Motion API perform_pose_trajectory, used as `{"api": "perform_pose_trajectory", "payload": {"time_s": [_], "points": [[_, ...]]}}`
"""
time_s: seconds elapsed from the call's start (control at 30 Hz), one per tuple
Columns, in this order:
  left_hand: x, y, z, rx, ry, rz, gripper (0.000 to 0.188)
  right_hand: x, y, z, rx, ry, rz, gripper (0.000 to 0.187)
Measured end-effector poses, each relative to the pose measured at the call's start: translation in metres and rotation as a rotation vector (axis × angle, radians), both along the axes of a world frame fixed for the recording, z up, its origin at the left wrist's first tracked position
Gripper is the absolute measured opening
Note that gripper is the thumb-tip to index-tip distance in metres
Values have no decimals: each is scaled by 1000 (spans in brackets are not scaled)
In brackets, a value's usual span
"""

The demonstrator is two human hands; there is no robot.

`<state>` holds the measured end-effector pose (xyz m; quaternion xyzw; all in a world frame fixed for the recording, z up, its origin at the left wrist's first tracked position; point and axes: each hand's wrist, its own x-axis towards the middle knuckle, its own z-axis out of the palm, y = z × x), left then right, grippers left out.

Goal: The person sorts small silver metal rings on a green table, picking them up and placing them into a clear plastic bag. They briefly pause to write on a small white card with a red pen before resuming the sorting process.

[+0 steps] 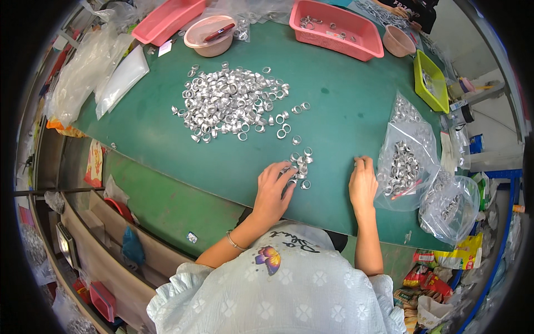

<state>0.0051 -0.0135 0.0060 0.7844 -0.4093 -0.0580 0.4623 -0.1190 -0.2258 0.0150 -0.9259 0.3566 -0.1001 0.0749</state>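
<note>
A small cluster of silver-coloured metal rings [301,163] lies on the green table in front of me. My left hand [272,192] is over its near left side, fingers apart, fingertips touching the rings. To the right, my right hand [362,183] rests on the table with its fingers curled and pressed together; whether anything is pinched in them is hidden. Farther off and to the left spreads a large heap of the same rings [228,100], with several loose ones between heap and cluster. Just right of my right hand lies a clear plastic bag [411,139] of rings.
Another clear bag [453,209] sits at the table's right corner. Along the far side stand a pink basket [334,42], a pink bowl [208,47] with a dark red tool and a yellow-green basket [431,83]. Plastic sheets [125,80] lie left. Another person's hand [399,11] shows far right.
</note>
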Motion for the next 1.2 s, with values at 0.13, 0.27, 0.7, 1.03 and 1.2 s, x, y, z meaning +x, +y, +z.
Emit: {"api": "perform_pose_trajectory", "payload": {"time_s": [0.13,0.27,0.7,1.03,1.2], "points": [[-1,7,2,17,20,30,40,1,-3,-7,231,-203,96,26],[-2,9,0,24,30,41,40,24,28,15,364,-413,324,28],[3,8,2,19,61,37,37,-5,27,86,146,-604,226,22],[2,6,3,36,46,3,40,-7,22,71,-15,-614,174,16],[-1,5,7,34,39,-4,40,62,38,14,201,-402,467,19]]}}
